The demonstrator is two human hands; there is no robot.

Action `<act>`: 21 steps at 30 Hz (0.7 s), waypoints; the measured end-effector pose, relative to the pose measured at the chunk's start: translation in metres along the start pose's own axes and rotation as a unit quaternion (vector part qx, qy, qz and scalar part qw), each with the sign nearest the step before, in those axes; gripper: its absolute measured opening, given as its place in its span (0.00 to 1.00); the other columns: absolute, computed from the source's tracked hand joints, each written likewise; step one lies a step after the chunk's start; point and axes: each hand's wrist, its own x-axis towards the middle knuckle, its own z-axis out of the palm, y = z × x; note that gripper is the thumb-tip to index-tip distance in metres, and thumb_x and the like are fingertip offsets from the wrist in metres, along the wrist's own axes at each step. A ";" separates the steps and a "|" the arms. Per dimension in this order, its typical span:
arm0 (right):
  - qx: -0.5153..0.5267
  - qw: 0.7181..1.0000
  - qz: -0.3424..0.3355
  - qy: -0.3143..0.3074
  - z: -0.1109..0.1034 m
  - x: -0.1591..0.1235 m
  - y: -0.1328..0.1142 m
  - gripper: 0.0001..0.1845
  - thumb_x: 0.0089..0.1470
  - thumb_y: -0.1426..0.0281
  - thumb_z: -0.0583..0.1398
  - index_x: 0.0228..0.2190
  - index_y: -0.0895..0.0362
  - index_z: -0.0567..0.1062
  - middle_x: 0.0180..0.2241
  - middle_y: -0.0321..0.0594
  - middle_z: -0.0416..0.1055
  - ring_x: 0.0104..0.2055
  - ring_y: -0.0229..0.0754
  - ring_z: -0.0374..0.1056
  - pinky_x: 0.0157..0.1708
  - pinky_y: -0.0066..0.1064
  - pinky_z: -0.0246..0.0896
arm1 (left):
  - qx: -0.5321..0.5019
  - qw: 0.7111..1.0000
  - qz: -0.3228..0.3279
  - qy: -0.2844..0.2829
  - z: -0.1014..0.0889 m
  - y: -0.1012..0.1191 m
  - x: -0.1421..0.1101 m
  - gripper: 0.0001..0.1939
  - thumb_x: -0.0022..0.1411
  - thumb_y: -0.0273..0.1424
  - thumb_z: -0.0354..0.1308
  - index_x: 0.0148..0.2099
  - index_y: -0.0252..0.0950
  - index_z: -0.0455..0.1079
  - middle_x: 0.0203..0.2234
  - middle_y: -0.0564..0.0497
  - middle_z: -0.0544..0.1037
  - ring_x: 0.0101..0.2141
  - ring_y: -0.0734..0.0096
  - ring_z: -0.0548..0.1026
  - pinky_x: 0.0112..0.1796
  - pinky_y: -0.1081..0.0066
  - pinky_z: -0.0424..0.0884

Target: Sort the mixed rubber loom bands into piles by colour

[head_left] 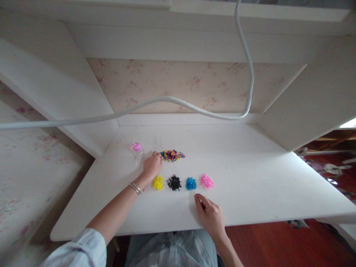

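A heap of mixed-colour small rubber bands (pixel 172 155) lies at the middle of the white table. My left hand (pixel 152 164) reaches to the heap's left end, its fingers curled together and touching it; what the fingertips pinch is hidden. Nearer me is a row of single-colour heaps: yellow bands (pixel 158 182), black bands (pixel 174 183), blue bands (pixel 191 183) and pink bands (pixel 207 181). Just in front of the blue and pink heaps, my right hand (pixel 211 217) rests low over the table, thumb and forefinger closed together. Anything between them is too small to see.
A small clear container with a pink top (pixel 136 147) is on the table (pixel 250 178) beyond my left hand. A white cable (pixel 172 99) hangs across the view, close to the camera. White panels (pixel 314 96) enclose the table at the back and sides.
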 end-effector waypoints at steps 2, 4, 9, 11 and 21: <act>-0.002 1.000 -0.002 -0.001 0.000 0.000 0.000 0.21 0.61 0.58 0.48 0.36 0.52 0.78 0.25 0.38 0.75 0.23 0.35 0.69 0.25 0.22 0.55 | -0.004 1.000 -0.001 0.007 -0.002 -0.001 -0.003 0.16 0.67 0.35 0.41 0.46 0.37 0.69 0.44 0.46 0.71 0.37 0.70 0.74 0.36 0.71 0.67; -0.005 1.000 -0.005 0.000 0.000 0.000 0.000 0.21 0.61 0.58 0.48 0.36 0.53 0.79 0.24 0.38 0.75 0.23 0.35 0.69 0.25 0.22 0.54 | -0.009 1.000 -0.006 0.015 -0.006 -0.002 -0.006 0.17 0.67 0.35 0.41 0.48 0.37 0.68 0.45 0.46 0.70 0.37 0.70 0.73 0.36 0.72 0.66; -0.007 1.000 -0.011 0.008 0.002 -0.001 0.002 0.22 0.60 0.58 0.49 0.36 0.53 0.79 0.25 0.39 0.76 0.23 0.35 0.69 0.25 0.22 0.55 | -0.023 0.999 -0.016 0.039 -0.019 -0.010 -0.018 0.17 0.68 0.35 0.40 0.50 0.39 0.66 0.45 0.47 0.70 0.40 0.71 0.72 0.38 0.73 0.66; -0.005 1.000 -0.013 0.008 0.002 -0.001 0.002 0.21 0.60 0.58 0.49 0.35 0.53 0.79 0.26 0.39 0.76 0.23 0.35 0.69 0.26 0.22 0.55 | -0.045 0.997 -0.015 0.053 -0.025 -0.015 -0.026 0.15 0.67 0.35 0.42 0.46 0.39 0.68 0.43 0.48 0.71 0.40 0.71 0.72 0.39 0.73 0.66; -0.010 1.000 -0.026 0.002 0.003 0.000 0.001 0.23 0.61 0.58 0.48 0.36 0.54 0.79 0.28 0.41 0.77 0.25 0.36 0.71 0.26 0.23 0.56 | -0.143 0.984 0.108 -0.014 -0.040 0.023 -0.077 0.15 0.66 0.38 0.44 0.39 0.40 0.72 0.37 0.50 0.74 0.35 0.74 0.73 0.39 0.74 0.66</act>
